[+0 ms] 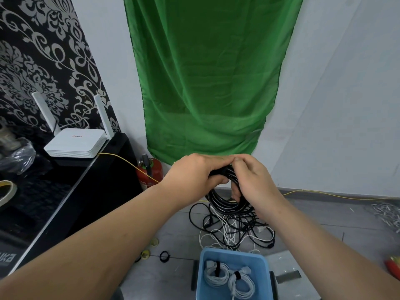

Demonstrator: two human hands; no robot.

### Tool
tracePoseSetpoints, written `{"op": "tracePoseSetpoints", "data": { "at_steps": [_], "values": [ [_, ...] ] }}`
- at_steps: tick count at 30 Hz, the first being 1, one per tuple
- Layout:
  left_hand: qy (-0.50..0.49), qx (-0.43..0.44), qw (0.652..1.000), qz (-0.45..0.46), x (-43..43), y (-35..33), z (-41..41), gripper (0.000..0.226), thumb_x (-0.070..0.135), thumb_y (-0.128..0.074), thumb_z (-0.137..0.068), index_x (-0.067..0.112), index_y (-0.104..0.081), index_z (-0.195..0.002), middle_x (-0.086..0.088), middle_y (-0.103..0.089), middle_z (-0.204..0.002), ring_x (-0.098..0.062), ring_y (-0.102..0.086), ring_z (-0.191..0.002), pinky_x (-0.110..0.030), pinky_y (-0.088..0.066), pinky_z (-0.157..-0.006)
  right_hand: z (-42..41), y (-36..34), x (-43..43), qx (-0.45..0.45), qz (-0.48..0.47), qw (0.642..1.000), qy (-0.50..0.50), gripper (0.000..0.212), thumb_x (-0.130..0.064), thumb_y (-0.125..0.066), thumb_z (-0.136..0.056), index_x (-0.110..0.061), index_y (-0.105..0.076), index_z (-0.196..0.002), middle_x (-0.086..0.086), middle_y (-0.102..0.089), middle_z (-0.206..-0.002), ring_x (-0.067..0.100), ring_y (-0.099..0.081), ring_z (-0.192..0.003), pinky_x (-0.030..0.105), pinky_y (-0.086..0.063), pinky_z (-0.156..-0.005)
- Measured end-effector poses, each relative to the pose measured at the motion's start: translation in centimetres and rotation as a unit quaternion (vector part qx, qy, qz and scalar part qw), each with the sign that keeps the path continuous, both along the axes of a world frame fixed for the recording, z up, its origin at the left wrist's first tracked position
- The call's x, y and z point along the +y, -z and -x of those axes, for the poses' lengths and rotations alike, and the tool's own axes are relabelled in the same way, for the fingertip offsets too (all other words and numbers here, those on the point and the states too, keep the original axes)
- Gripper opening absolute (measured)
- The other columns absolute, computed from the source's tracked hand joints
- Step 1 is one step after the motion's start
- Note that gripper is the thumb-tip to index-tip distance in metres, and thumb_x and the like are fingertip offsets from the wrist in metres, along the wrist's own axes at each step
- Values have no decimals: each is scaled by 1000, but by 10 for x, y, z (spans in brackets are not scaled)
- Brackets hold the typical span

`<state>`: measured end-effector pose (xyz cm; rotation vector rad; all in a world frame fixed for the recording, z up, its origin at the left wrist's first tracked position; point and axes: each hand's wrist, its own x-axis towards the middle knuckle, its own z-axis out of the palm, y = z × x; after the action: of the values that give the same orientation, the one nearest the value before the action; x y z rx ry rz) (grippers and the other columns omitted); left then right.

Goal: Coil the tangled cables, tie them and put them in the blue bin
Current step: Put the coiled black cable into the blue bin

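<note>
Both hands hold a coil of black cable point(225, 201) up in front of me, above the floor. My left hand point(194, 172) grips the top of the coil from the left. My right hand point(249, 176) curls round the coil's right side, its fingers through the loop. Below the coil lies a tangle of black and white cables point(233, 230) on the grey floor. The blue bin point(232, 276) stands at the bottom centre and holds two coiled white cables point(229, 278), each bound with a black tie.
A loose black tie point(164, 256) and small tape rolls point(149, 249) lie on the floor left of the bin. A black cabinet point(71, 191) with a white router point(75, 142) stands at left. A red extinguisher point(150, 172) and green cloth point(207, 79) are behind.
</note>
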<state>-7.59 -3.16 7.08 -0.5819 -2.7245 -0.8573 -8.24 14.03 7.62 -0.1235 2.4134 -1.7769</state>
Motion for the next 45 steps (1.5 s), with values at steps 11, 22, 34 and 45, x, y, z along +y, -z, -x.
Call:
{"op": "tracePoseSetpoints", "data": {
  "at_steps": [11,22,34,45],
  "values": [
    [-76,151,957,237,9,-5,-3,50,54,-69,-88,36,-61,-134,7,-69,-101,-22,-67,-90,-32,-48,-59,0,2,-3,10,-28,1000,-3,26,-31,-40,-104,-12,-55,-94,12,-58,-53,21,-55,-49,40,-47,-61],
    [-6,94,984,153,12,10,1,45,44,-39,-96,12,-65,-115,-1,-67,-96,-25,-66,-87,-42,-53,-77,1,4,1,-14,-20,999,-21,27,-23,-34,-100,-10,-52,-85,16,-56,-51,27,-54,-51,55,-52,-68],
    [-17,108,982,153,9,7,-6,45,40,-36,-95,11,-65,-111,-3,-66,-91,-28,-65,-83,-44,-55,-68,2,-3,3,-93,7,995,-34,28,-19,-37,-96,-7,-54,-78,18,-56,-57,27,-51,-56,40,-42,-63],
    [17,146,977,151,15,6,-12,31,28,-49,-93,8,-68,-108,-4,-66,-88,-28,-64,-79,-43,-54,-65,8,-2,11,-281,79,955,-52,38,-33,-52,-94,-3,-75,-91,25,-73,-87,24,-63,-61,30,-50,-58]
  ]
}}
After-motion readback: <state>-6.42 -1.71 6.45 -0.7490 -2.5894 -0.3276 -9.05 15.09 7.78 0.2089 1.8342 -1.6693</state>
